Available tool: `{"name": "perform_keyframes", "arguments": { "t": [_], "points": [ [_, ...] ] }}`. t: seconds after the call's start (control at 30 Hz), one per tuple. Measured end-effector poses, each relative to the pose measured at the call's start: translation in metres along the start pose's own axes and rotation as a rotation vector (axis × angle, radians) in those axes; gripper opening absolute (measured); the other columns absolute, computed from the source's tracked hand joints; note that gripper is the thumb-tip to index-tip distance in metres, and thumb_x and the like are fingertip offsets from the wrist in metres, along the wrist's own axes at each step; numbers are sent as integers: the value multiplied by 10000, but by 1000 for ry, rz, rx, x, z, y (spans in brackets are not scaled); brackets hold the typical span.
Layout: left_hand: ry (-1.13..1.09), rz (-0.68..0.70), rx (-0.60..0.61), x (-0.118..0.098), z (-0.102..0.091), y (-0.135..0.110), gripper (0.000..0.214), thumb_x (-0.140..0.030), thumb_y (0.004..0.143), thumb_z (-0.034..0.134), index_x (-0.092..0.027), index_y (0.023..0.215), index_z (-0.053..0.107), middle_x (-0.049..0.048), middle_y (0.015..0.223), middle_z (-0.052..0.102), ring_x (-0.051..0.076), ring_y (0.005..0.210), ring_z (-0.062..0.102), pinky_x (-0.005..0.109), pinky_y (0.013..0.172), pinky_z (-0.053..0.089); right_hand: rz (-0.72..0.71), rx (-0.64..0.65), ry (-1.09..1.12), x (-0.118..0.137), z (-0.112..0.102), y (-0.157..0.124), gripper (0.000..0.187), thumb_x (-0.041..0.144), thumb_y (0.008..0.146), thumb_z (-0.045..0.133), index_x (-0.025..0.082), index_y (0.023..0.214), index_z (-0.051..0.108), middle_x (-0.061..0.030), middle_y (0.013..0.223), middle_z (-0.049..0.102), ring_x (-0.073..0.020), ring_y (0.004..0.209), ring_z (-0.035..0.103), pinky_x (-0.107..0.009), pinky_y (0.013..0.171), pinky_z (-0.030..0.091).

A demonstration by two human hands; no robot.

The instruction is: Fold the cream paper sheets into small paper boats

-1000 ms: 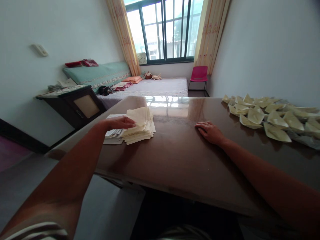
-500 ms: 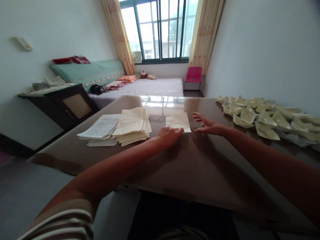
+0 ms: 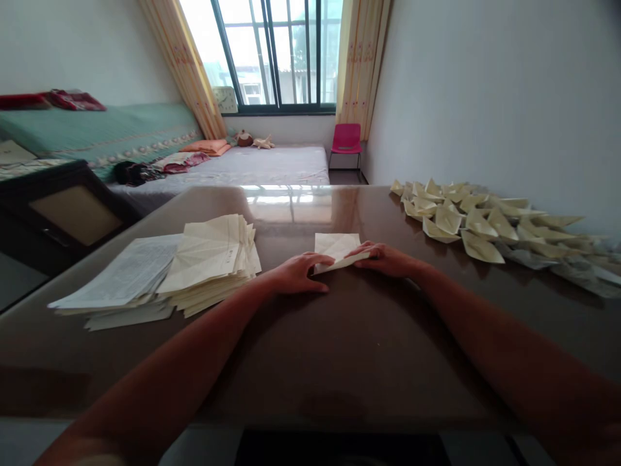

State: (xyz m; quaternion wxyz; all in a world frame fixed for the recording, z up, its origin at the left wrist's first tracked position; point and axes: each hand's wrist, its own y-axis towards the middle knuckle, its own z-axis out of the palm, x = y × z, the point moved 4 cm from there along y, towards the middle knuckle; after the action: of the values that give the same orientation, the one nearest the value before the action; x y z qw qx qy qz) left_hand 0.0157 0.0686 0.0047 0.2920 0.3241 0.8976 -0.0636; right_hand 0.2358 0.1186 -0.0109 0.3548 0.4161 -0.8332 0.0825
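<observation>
A small cream sheet of paper (image 3: 336, 244) lies on the brown table with its near edge lifted and folded over. My right hand (image 3: 383, 259) pinches the sheet's near right corner between thumb and fingers. At the left edge, my left hand (image 3: 299, 274) rests its fingertips on the paper, the thumb spread apart toward me. Left of that hand is a stack of cream paper (image 3: 201, 255), its top sheet creased. Many folded cream paper boats (image 3: 449, 220) crowd together at the table's right side.
A pile of white printed sheets (image 3: 123, 268) leans against the cream stack on the glossy brown table (image 3: 334, 362). Beyond the table are a bed (image 3: 291, 165), a pink chair (image 3: 347, 139) and a window. A dark cabinet (image 3: 68, 207) stands at the left.
My right hand, apart from the sheet before, has come down onto its right corner. My left hand has moved to the sheet's left edge. The near edge is now raised. The view has shifted right.
</observation>
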Motion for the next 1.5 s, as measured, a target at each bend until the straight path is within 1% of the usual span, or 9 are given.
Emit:
{"name": "perform_keyframes", "arguments": {
  "t": [0.17, 0.27, 0.43, 0.53, 0.6, 0.7, 0.77, 1.0, 1.5],
  "points": [
    [-78, -162, -265, 24, 1, 8, 311, -372, 821, 555, -157, 1011, 678, 48, 935, 709, 202, 833, 638, 279, 776, 473, 210, -44, 267, -7, 2, -2, 446, 574, 835, 511, 176, 885, 706, -16, 875, 684, -172, 774, 600, -283, 731, 491],
    [-105, -225, -370, 23, 2, 12, 312, -348, 855, 504, -151, 1060, 630, 43, 866, 707, 184, 789, 628, 272, 731, 468, 294, -160, 323, -10, 4, 1, 443, 582, 835, 500, 180, 888, 677, 2, 783, 674, -159, 680, 577, -259, 635, 471],
    [-111, -301, -411, 20, 3, 9, 645, -309, 866, 503, -141, 1438, 259, -16, 722, 652, 142, 651, 583, 268, 679, 446, 370, -335, -48, -3, 2, 4, 350, 445, 827, 551, 180, 1030, 654, 5, 684, 636, -161, 629, 561, -260, 633, 444],
    [-158, -287, -425, 21, 6, 7, 797, -272, 836, 554, -220, 1492, 106, 8, 910, 670, 114, 651, 601, 260, 690, 471, 414, -404, -220, 6, 2, 1, 604, 327, 785, 597, 180, 1354, 456, 4, 748, 647, -149, 617, 565, -249, 633, 438],
    [-150, -255, -414, 22, 7, 7, 726, -256, 823, 570, -253, 1467, 235, 44, 1068, 646, 101, 660, 612, 268, 719, 496, 399, -382, -278, 11, 4, 0, 662, 285, 799, 574, 232, 1427, 372, -6, 858, 671, -140, 647, 582, -240, 639, 433],
    [-50, -206, -390, 21, 8, 8, 353, -280, 853, 539, -229, 1195, 605, 77, 1220, 582, 106, 704, 624, 297, 795, 518, 396, -315, -379, 16, 8, -2, 420, 280, 845, 513, 308, 1258, 585, -11, 969, 691, -146, 717, 610, -240, 639, 420],
    [24, -188, -389, 20, 8, 8, 251, -298, 879, 506, -215, 1033, 687, 78, 1271, 554, 126, 768, 637, 317, 853, 516, 404, -287, -423, 17, 9, -2, 319, 288, 866, 485, 315, 1121, 675, -7, 1005, 695, -155, 761, 624, -247, 653, 422],
    [187, -163, -350, 17, 9, 10, 275, -292, 916, 455, -215, 1017, 699, 73, 1246, 577, 190, 977, 639, 355, 953, 490, 439, -255, -482, 18, 11, -4, 314, 303, 878, 467, 332, 1139, 640, 13, 1137, 681, -201, 969, 641, -276, 736, 450],
    [368, -178, -357, 12, 6, 14, 280, -245, 911, 456, -169, 1077, 669, 125, 1339, 483, 217, 1004, 630, 381, 934, 514, 459, -278, -492, 13, 9, 2, 295, 347, 895, 455, 295, 1114, 646, -3, 1102, 699, -206, 913, 662, -289, 754, 451]
  ]
}}
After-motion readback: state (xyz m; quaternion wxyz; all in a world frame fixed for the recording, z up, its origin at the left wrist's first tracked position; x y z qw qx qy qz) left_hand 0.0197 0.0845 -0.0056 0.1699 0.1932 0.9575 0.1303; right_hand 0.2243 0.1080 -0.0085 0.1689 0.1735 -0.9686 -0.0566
